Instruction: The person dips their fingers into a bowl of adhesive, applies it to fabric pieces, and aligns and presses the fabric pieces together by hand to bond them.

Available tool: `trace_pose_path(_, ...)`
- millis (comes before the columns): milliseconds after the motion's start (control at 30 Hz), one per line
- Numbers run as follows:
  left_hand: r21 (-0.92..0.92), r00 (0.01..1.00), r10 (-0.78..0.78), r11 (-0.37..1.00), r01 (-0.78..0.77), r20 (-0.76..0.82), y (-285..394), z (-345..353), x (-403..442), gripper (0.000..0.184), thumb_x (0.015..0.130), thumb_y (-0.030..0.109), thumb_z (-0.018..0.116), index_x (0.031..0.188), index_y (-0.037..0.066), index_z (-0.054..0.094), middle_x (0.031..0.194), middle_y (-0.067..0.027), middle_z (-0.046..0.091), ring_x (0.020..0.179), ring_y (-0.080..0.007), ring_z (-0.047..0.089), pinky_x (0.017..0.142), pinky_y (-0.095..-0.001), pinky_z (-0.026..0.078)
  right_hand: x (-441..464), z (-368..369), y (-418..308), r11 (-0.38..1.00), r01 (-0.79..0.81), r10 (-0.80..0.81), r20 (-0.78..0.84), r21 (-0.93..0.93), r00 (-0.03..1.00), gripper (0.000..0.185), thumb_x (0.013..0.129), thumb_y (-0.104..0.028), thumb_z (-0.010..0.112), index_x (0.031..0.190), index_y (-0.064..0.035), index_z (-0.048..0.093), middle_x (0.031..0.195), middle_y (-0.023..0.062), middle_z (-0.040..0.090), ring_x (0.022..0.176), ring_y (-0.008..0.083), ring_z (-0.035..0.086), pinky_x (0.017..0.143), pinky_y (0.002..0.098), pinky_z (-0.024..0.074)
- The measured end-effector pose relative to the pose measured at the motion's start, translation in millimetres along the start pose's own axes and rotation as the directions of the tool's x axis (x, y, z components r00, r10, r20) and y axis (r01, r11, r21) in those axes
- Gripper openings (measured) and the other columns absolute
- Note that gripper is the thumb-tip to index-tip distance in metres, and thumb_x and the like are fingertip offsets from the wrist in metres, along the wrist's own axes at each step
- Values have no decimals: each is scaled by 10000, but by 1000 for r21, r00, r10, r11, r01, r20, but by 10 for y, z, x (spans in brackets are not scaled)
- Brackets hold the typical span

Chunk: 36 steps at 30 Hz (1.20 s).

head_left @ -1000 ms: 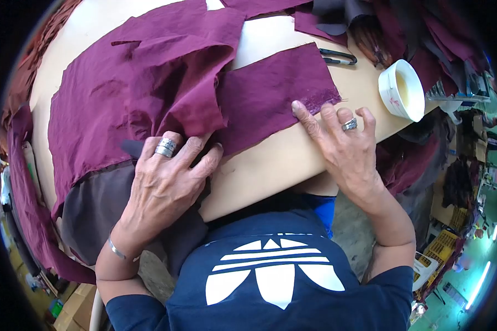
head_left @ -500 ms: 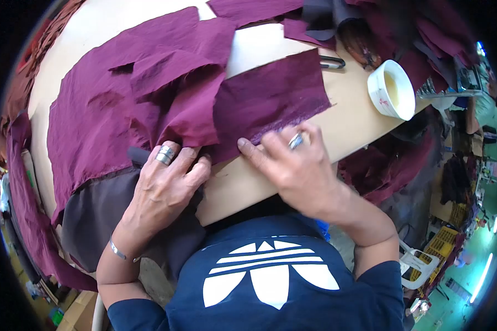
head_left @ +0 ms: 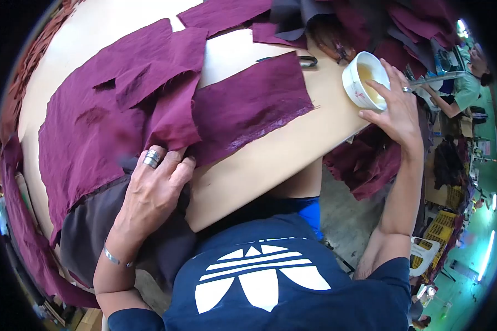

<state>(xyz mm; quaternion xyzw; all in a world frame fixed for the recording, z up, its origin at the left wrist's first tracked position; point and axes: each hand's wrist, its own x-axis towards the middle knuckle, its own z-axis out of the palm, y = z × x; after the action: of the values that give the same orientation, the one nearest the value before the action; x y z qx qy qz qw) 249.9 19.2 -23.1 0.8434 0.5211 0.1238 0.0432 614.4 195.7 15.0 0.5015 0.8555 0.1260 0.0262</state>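
My left hand (head_left: 157, 179) is closed on the near edge of a large maroon cloth (head_left: 77, 127), its fingertips tucked under a fold. Dark brown fabric (head_left: 96, 212) joined to the cloth hangs over the table edge beneath my wrist. Right of that hand lies a flat maroon fabric piece (head_left: 254, 105) whose near edge has a shiny, wet-looking strip. My right hand (head_left: 394, 105) is at a white bowl (head_left: 356, 91) holding pale yellow stuff. Its fingers are apart, one dipping inside the bowl and the thumb near the outer wall.
Scissors or a similar black-handled tool (head_left: 308, 61) lie partly beneath the flat piece. More maroon and dark scraps (head_left: 370, 27) are heaped at the far right. Maroon fabric (head_left: 364, 160) hangs below the table's right edge. Another person (head_left: 463, 88) is in the right background.
My right hand has left the shiny edge of the flat piece and moved right to the bowl. My left hand still holds the cloth. The whole view has shifted slightly.
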Motion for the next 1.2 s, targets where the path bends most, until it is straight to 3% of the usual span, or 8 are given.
trace_pose_path(200,1,1000,-13,1000,13,6,5,20,5,254,710,52,547,962,37,532,908,-107,533,838,-257,506,749,-363,410,19,-18,56,967,74,-62,-54,243,997,425,552,-266,753,890,-73,581,1394,118,347,1256,343,342,971,449,345)
trace_pose_path(500,0,1000,10,1000,-10,-21,-5,65,65,213,734,83,539,946,71,526,894,-95,529,837,-249,515,769,-361,417,-238,-308,-305,998,28,-35,-144,-51,989,242,627,-151,693,812,-85,551,1358,75,402,1250,312,356,950,447,328)
trace_pose_path(667,41,996,24,999,-20,-85,14,89,60,195,714,97,567,906,80,541,890,-96,541,820,-237,519,749,-343,417,-248,-259,-1283,919,278,-192,-298,280,935,380,645,-13,565,1000,-119,646,1047,54,534,990,240,479,847,386,328)
trace_pose_path(733,43,997,18,999,-15,-77,40,72,75,200,709,106,573,905,80,542,894,-97,543,818,-237,519,741,-341,415,-258,-172,-1546,694,283,-221,-179,662,959,448,632,20,535,1045,-117,639,938,47,529,873,220,478,776,379,323)
trace_pose_path(833,48,997,23,999,-19,-79,46,76,83,208,704,118,580,906,81,544,896,-95,547,809,-235,519,732,-337,411,-239,25,-1654,557,211,-221,-101,804,970,446,662,26,513,1072,-102,631,908,52,527,829,213,469,748,373,317)
trace_pose_path(933,67,995,34,997,-28,-89,15,71,74,210,707,119,576,911,84,543,891,-86,549,799,-228,518,726,-335,409,-261,-14,-1792,771,271,-235,-138,576,962,400,694,-10,518,1076,-64,625,886,57,519,827,203,473,770,369,322)
trace_pose_path(1033,35,996,-26,999,29,-86,47,48,65,208,714,113,564,919,88,538,886,-75,550,791,-216,518,718,-329,406,-354,27,-1929,955,272,-241,-226,118,944,461,715,-48,517,1174,-34,557,847,56,502,806,185,495,811,380,324)
trace_pose_path(1200,-1,996,-36,999,36,-87,31,-16,-10,193,721,108,551,912,95,531,924,-72,562,797,-204,524,694,-312,409,-390,-89,-2097,930,365,-364,-209,-37,907,404,721,-124,525,1099,-1,599,849,37,514,814,163,496,821,388,318)
